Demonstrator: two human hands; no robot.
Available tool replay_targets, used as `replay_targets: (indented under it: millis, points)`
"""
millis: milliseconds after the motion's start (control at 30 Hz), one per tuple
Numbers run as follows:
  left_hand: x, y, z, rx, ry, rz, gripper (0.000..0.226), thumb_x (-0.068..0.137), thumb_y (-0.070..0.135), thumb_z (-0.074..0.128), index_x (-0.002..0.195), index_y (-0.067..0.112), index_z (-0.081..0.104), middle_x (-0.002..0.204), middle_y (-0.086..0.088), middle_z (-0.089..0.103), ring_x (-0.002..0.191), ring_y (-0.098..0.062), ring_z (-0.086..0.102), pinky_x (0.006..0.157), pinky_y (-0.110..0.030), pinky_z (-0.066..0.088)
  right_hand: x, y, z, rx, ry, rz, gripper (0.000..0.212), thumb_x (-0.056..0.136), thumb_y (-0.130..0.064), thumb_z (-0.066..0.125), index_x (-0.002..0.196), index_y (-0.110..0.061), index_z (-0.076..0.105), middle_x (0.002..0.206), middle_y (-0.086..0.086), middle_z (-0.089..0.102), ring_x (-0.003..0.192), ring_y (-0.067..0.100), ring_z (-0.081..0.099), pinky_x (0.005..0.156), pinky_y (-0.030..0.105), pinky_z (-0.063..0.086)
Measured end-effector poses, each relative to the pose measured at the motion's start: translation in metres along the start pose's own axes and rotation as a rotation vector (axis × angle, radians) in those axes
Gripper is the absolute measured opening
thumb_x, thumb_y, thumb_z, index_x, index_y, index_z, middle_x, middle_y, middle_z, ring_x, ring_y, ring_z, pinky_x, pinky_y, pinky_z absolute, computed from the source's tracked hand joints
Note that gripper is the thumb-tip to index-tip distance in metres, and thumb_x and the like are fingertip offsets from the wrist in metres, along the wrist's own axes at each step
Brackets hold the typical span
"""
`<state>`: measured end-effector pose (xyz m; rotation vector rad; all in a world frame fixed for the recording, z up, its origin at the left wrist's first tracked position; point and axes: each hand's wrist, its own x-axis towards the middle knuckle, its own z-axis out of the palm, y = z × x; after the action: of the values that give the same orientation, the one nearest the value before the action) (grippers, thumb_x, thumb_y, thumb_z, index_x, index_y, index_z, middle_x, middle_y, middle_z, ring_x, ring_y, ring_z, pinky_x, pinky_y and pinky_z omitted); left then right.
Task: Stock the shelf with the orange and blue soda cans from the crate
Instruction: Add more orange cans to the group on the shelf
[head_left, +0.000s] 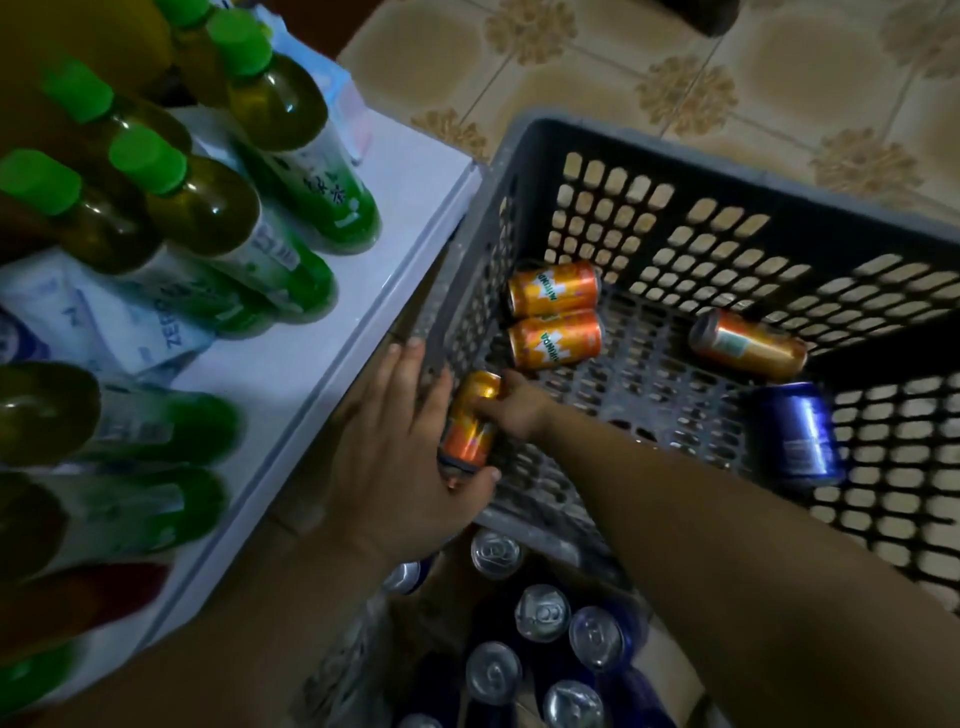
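Note:
A dark grey plastic crate (727, 171) stands on the tiled floor beside the shelf. Lying inside it are two orange cans side by side (555, 313), a third orange can (748, 344) at the right and a blue can (800, 431). My right hand (517, 410) reaches into the crate's left corner and grips another orange can (470, 423) near its top. My left hand (405, 452) lies with straight fingers against the crate's left wall, its thumb under that can's lower end.
A white shelf (322, 364) on the left carries several green-capped bottles (208, 208) and white packets. Below it, several blue cans (543, 613) stand upright with silver tops showing. Patterned floor tiles (675, 78) lie beyond the crate.

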<state>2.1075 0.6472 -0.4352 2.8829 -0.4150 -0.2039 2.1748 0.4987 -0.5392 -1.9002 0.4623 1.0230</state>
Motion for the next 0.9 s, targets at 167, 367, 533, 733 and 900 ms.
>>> replay_targets:
  millis: [167, 367, 533, 733, 900]
  points:
    - [0.000, -0.005, 0.007, 0.012, 0.039, 0.026, 0.086, 0.069, 0.060, 0.048, 0.135, 0.005, 0.048, 0.152, -0.020, 0.028, 0.142, -0.034, 0.020, 0.108, -0.045, 0.023, 0.006, 0.002, 0.003, 0.128, 0.085, 0.001, 0.066, 0.083, -0.029, 0.075, 0.128, -0.011, 0.031, 0.128, 0.015, 0.050, 0.114, 0.031, 0.051, 0.085, 0.038, 0.047]
    - [-0.001, -0.001, -0.002, -0.027, -0.086, -0.014, 0.087, 0.074, 0.067, 0.046, 0.142, 0.014, 0.040, 0.158, -0.015, 0.012, 0.146, -0.032, 0.009, 0.106, -0.054, 0.035, -0.060, 0.004, -0.021, 0.151, 0.289, -0.152, 0.049, 0.078, -0.025, 0.079, 0.106, -0.022, 0.038, 0.107, 0.001, 0.057, 0.100, 0.023, 0.058, 0.082, 0.038, 0.050]
    - [0.006, 0.008, -0.041, -0.240, -0.398, -0.195, 0.106, 0.073, 0.066, 0.062, 0.152, 0.024, 0.005, 0.159, 0.005, -0.016, 0.146, -0.018, -0.011, 0.118, -0.048, 0.014, -0.172, -0.026, -0.061, 0.337, 0.507, -0.283, 0.049, 0.076, -0.027, 0.079, 0.107, -0.027, 0.041, 0.100, -0.010, 0.054, 0.091, 0.011, 0.056, 0.078, 0.032, 0.050]
    - [-0.036, 0.065, -0.166, -0.712, -0.223, -0.162, 0.091, 0.065, 0.051, 0.079, 0.141, 0.036, 0.032, 0.138, 0.014, 0.042, 0.123, -0.007, 0.044, 0.104, -0.036, 0.040, -0.316, -0.085, -0.059, 0.527, 0.665, -0.424, 0.066, 0.072, -0.038, 0.079, 0.124, -0.036, 0.039, 0.124, -0.002, 0.048, 0.108, 0.019, 0.053, 0.088, 0.038, 0.052]
    - [-0.113, 0.100, -0.286, -0.663, 0.009, -0.095, 0.102, 0.073, 0.032, 0.079, 0.151, 0.022, 0.013, 0.148, 0.001, 0.027, 0.131, -0.014, 0.035, 0.101, -0.026, 0.032, -0.437, -0.143, -0.033, 0.710, 0.629, -0.548, 0.071, 0.077, -0.041, 0.076, 0.136, -0.028, 0.040, 0.123, 0.000, 0.046, 0.107, 0.020, 0.051, 0.083, 0.035, 0.048]
